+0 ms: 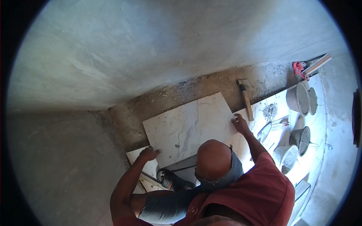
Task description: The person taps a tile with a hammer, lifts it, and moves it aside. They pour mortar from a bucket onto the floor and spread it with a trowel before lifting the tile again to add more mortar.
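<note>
A large white marble tile (188, 124) with grey veins lies on the sandy mortar bed (166, 97) along the foot of the wall. My left hand (151, 153) curls over the tile's near left corner. My right hand (240, 123) grips its right corner, fingers spread over the edge. I am squatting. My bare knee (213, 158) and rolled grey trouser leg hide the tile's near edge, and my sandalled foot (173, 181) stands just below it.
A wooden-handled hammer (245, 98) lies beyond my right hand. On the laid white tiles (281, 100) to the right are a trowel (268, 130) and three cement-crusted buckets (299, 98) (301, 137) (288, 156). A smaller tile piece (152, 167) lies beside my left hand. Plastered walls close the corner.
</note>
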Action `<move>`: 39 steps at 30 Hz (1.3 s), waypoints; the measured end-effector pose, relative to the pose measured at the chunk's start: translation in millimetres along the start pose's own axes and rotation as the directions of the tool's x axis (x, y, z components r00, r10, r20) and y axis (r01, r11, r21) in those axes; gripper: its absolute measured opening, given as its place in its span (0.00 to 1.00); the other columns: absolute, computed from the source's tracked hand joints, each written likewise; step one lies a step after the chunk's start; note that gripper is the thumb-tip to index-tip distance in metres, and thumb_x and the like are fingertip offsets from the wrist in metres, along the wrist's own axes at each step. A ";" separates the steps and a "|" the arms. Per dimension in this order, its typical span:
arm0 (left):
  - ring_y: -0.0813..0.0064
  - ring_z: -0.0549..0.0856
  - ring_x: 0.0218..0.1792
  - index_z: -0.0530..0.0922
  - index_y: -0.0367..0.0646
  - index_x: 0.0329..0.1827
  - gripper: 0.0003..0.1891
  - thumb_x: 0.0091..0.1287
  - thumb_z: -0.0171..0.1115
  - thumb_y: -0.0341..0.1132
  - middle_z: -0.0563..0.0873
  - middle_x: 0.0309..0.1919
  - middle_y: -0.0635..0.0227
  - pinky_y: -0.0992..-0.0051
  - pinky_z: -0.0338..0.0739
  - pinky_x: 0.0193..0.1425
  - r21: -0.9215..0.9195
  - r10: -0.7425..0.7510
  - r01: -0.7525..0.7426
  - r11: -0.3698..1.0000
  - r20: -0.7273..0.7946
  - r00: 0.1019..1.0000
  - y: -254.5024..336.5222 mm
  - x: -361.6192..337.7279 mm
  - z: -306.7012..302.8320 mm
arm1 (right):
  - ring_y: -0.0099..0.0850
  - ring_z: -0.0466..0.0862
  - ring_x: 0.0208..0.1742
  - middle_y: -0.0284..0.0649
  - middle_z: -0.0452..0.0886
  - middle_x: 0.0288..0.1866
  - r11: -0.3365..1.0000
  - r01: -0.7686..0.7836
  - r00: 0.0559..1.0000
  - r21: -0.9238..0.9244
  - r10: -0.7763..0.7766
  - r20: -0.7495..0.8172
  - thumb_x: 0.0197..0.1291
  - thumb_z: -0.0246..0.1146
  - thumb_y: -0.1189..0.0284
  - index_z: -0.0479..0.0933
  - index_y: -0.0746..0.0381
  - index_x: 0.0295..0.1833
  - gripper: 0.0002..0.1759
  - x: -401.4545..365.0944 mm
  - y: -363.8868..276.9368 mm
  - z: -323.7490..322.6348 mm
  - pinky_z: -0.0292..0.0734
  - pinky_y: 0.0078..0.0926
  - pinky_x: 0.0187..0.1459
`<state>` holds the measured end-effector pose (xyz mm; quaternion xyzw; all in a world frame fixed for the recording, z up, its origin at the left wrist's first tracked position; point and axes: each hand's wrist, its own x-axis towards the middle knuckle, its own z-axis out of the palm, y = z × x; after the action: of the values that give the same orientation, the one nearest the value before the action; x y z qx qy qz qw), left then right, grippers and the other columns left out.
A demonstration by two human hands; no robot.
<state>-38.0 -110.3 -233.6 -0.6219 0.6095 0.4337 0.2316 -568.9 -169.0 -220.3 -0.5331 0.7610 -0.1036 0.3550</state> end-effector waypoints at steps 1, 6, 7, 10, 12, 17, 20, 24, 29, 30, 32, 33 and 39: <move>0.50 0.82 0.44 0.72 0.36 0.52 0.31 0.63 0.52 0.59 0.81 0.45 0.47 0.59 0.76 0.51 -0.064 -0.017 0.014 0.998 -0.049 0.999 -3.3 2.7 9.0 | 0.50 0.81 0.45 0.59 0.79 0.43 0.998 -0.037 0.999 0.046 0.038 -0.003 0.59 0.59 0.62 0.67 0.64 0.56 0.23 -3.1 1.0 1.3 0.74 0.43 0.48; 0.60 0.83 0.36 0.69 0.35 0.53 0.28 0.66 0.49 0.54 0.81 0.40 0.52 0.61 0.80 0.40 -0.699 -0.165 0.288 0.655 0.241 0.957 1.0 -8.3 15.2 | 0.51 0.81 0.45 0.61 0.80 0.40 0.998 -0.046 0.998 0.042 0.048 -0.046 0.60 0.56 0.58 0.69 0.61 0.55 0.23 3.8 12.0 15.3 0.73 0.44 0.48; 0.62 0.83 0.35 0.68 0.35 0.51 0.25 0.67 0.49 0.52 0.80 0.38 0.54 0.63 0.81 0.36 -0.735 -0.188 0.266 0.624 0.189 0.964 -3.5 -6.0 22.5 | 0.51 0.81 0.45 0.60 0.80 0.41 0.994 -0.102 0.992 0.043 0.105 -0.068 0.60 0.56 0.58 0.70 0.61 0.55 0.23 5.3 11.1 18.1 0.73 0.44 0.48; 0.64 0.83 0.32 0.67 0.34 0.47 0.21 0.69 0.47 0.48 0.79 0.35 0.55 0.69 0.81 0.29 -0.776 -0.246 0.234 0.586 0.105 0.964 -0.7 -9.3 27.2 | 0.50 0.81 0.46 0.57 0.81 0.42 0.984 -0.179 0.974 0.004 0.178 -0.143 0.60 0.55 0.55 0.73 0.62 0.51 0.23 7.3 0.7 13.2 0.73 0.41 0.49; 0.63 0.82 0.32 0.68 0.33 0.45 0.21 0.69 0.47 0.47 0.79 0.35 0.54 0.68 0.81 0.29 -0.808 -0.241 0.093 0.582 -0.062 0.968 -0.5 -14.8 28.2 | 0.48 0.81 0.46 0.56 0.81 0.41 0.989 -0.148 0.978 0.016 0.148 -0.144 0.58 0.57 0.56 0.76 0.65 0.48 0.23 4.0 -13.2 -4.6 0.73 0.40 0.49; 0.62 0.82 0.32 0.69 0.33 0.45 0.21 0.69 0.47 0.47 0.79 0.33 0.53 0.66 0.78 0.32 -0.754 -0.142 -0.058 0.654 -0.198 0.970 30.7 -31.0 -16.7 | 0.46 0.82 0.45 0.55 0.82 0.41 0.991 -0.131 0.965 0.016 0.131 -0.228 0.56 0.61 0.54 0.78 0.67 0.46 0.25 -8.6 -12.3 -37.4 0.74 0.38 0.47; 0.58 0.82 0.33 0.68 0.33 0.47 0.21 0.69 0.48 0.47 0.79 0.33 0.50 0.62 0.76 0.37 -0.598 -0.053 -0.157 0.786 -0.318 0.947 53.0 -16.8 -34.5 | 0.33 0.82 0.29 0.48 0.83 0.32 0.983 -0.139 0.945 0.124 0.169 -0.279 0.54 0.64 0.55 0.77 0.72 0.45 0.27 -25.2 10.5 -63.7 0.76 0.30 0.34; 0.46 0.80 0.38 0.68 0.33 0.47 0.21 0.67 0.49 0.47 0.80 0.34 0.44 0.56 0.73 0.43 -0.521 0.081 -0.258 0.814 -0.338 0.938 86.0 18.1 -48.6 | 0.27 0.78 0.27 0.45 0.81 0.28 0.948 -0.172 0.905 0.268 0.259 -0.337 0.55 0.65 0.59 0.77 0.74 0.40 0.24 -76.4 0.8 -112.9 0.73 0.27 0.30; 0.40 0.78 0.42 0.67 0.35 0.49 0.18 0.66 0.48 0.43 0.79 0.37 0.38 0.50 0.71 0.44 -0.320 0.262 -0.395 0.861 -0.388 0.884 146.6 80.1 -54.5 | 0.28 0.76 0.34 0.45 0.79 0.34 0.924 -0.272 0.804 0.269 0.371 -0.464 0.59 0.61 0.62 0.75 0.75 0.44 0.22 -145.8 -1.5 -140.6 0.72 0.29 0.37; 0.41 0.78 0.43 0.67 0.34 0.49 0.18 0.66 0.48 0.42 0.79 0.38 0.38 0.50 0.71 0.46 -0.330 0.263 -0.384 0.863 -0.355 0.897 163.2 84.4 -63.2 | 0.27 0.75 0.32 0.43 0.78 0.32 0.933 -0.254 0.795 0.254 0.351 -0.496 0.59 0.61 0.61 0.75 0.75 0.42 0.23 -157.4 -5.5 -142.7 0.71 0.28 0.35; 0.42 0.78 0.44 0.67 0.34 0.50 0.19 0.66 0.48 0.42 0.79 0.40 0.38 0.50 0.71 0.47 -0.351 0.265 -0.371 0.860 -0.316 0.911 192.1 94.8 -69.6 | 0.26 0.73 0.30 0.41 0.77 0.30 0.943 -0.241 0.785 0.227 0.327 -0.526 0.60 0.60 0.60 0.74 0.74 0.40 0.23 -178.8 -5.5 -144.0 0.70 0.27 0.33; 0.43 0.78 0.47 0.67 0.35 0.54 0.21 0.66 0.47 0.43 0.79 0.43 0.39 0.53 0.70 0.50 -0.362 0.266 -0.367 0.857 -0.300 0.916 204.0 105.1 -67.2 | 0.27 0.75 0.32 0.43 0.77 0.32 0.929 -0.288 0.752 0.231 0.369 -0.547 0.60 0.59 0.61 0.74 0.75 0.42 0.23 -187.6 -2.2 -144.6 0.71 0.28 0.35; 0.46 0.75 0.55 0.65 0.37 0.63 0.26 0.65 0.47 0.43 0.75 0.53 0.41 0.57 0.69 0.59 -0.380 0.313 -0.402 0.833 -0.274 0.909 253.4 130.8 -62.6 | 0.28 0.75 0.33 0.44 0.76 0.34 0.842 -0.307 0.635 0.444 0.529 -0.563 0.62 0.56 0.62 0.71 0.74 0.46 0.22 -224.8 -10.1 -142.4 0.71 0.29 0.36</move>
<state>-280.6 -272.2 -247.7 -0.5722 0.6253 0.5274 -0.0586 -613.8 -5.6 -14.8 -0.2043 0.9136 -0.3172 0.1518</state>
